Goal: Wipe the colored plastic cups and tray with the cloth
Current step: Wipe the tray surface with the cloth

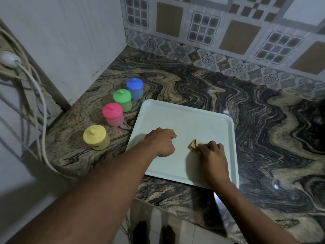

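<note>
Swirl-patterned stone countertop (263, 138) carries the pale tray (193, 117), which lies flat near the front edge. Your right hand (212, 155) grips a folded tan cloth (194, 144) against the tray floor, just at 3 o'clock of the tray's centre. Your left hand (161, 141) rests on the tray at 9 o'clock, fingers curled, grasping nothing. Four lidded cups stand upright on the counter from 9 to 11 o'clock of the tray: yellow cup (95, 137), pink cup (113, 114), green cup (122, 100), blue cup (134, 88). White cables (35, 95) hang at far left.
</note>
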A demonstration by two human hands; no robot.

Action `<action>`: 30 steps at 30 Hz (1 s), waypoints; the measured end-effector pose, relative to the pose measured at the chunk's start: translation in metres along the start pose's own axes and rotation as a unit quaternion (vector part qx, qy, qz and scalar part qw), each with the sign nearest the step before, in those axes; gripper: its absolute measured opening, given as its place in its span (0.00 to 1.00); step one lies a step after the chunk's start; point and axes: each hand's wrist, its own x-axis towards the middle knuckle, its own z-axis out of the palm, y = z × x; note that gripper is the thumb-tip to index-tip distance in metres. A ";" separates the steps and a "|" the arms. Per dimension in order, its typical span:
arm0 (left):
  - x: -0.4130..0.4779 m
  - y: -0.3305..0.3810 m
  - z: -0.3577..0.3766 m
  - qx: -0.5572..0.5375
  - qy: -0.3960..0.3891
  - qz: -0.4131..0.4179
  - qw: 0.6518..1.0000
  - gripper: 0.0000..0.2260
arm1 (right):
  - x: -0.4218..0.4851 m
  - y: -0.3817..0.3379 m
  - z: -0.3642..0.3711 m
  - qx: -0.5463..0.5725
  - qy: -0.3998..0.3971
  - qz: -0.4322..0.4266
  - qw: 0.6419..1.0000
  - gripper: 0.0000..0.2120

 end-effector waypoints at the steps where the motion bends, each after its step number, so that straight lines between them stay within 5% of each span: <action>1: 0.001 -0.001 -0.002 0.000 0.000 0.006 1.000 0.30 | -0.020 -0.007 -0.002 0.021 -0.010 -0.026 0.999 0.16; 5: -0.001 0.001 -0.001 0.033 0.002 0.011 0.999 0.29 | -0.037 -0.009 -0.014 0.089 -0.062 -0.094 0.990 0.14; 8: -0.005 0.012 0.003 0.089 0.021 0.017 0.996 0.26 | 0.038 0.031 -0.015 0.072 0.059 0.073 0.993 0.13; 10: -0.006 0.015 0.004 0.112 0.031 0.023 0.993 0.25 | 0.084 0.053 -0.013 0.060 0.074 0.197 0.976 0.14; 12: -0.006 0.013 0.004 0.112 0.029 0.025 0.993 0.26 | 0.091 0.043 -0.004 0.064 0.066 0.230 0.969 0.17; 18: 0.003 -0.001 -0.003 0.083 0.006 0.040 0.996 0.30 | -0.007 -0.045 0.016 0.053 -0.010 0.022 0.998 0.17; 20: 0.004 -0.007 -0.002 0.087 -0.005 0.053 0.995 0.31 | -0.021 -0.045 0.009 0.094 -0.043 -0.031 0.994 0.09; 23: 0.003 -0.020 0.002 0.059 -0.015 0.088 0.994 0.30 | 0.021 -0.012 -0.001 0.071 0.008 0.008 0.997 0.11; 26: -0.008 -0.038 0.007 0.037 0.071 0.144 0.986 0.28 | 0.077 0.011 -0.002 0.053 0.054 0.139 0.987 0.20; 28: -0.018 -0.055 0.013 0.089 0.200 0.131 0.967 0.29 | 0.082 -0.005 0.009 0.051 0.042 0.155 0.986 0.19; 30: -0.026 -0.075 0.023 0.109 0.249 0.069 0.960 0.31 | 0.066 -0.024 0.014 0.077 0.032 0.142 0.986 0.17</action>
